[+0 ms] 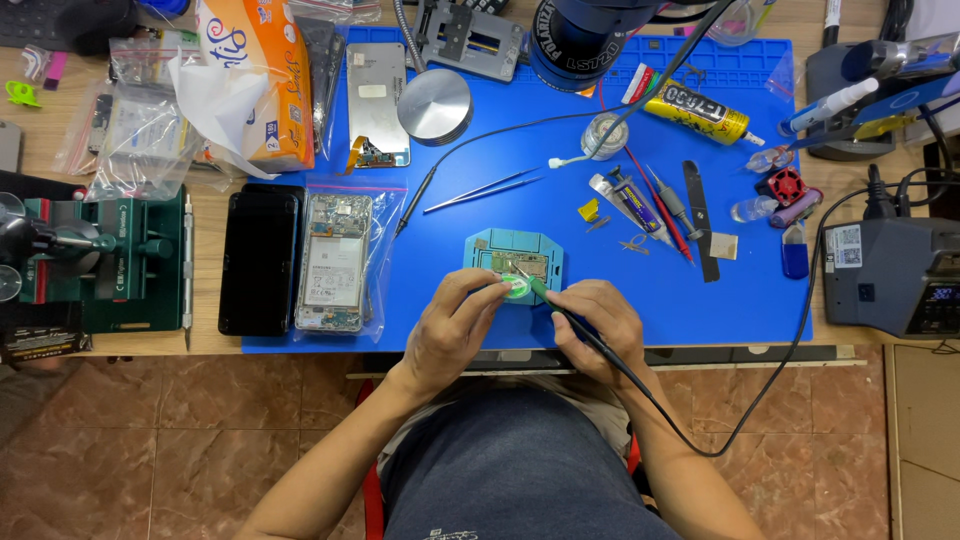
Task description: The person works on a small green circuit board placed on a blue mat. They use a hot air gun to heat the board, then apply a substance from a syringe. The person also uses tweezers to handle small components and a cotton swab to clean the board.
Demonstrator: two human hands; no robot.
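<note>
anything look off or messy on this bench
Nothing spilled or broken by accident. The opened phone lies with its insides bare on a plastic bag, and loose tweezers lie askew on the blue mat. Both hands, left hand and right hand, work at the small board holder.

- Bright, even light from overhead; colours on the blue mat (700, 290) read clearly.
- Shadows are short and soft.
- Glare on the round metal disc (434, 105).
- Sharp at centre; tabletop (215, 345) edges bow slightly.

My soldering iron (566, 318), black-corded and green-collared, slants tip-first onto the small circuit board (520, 266) in the light-blue holder (513, 243), frame centre.
</note>
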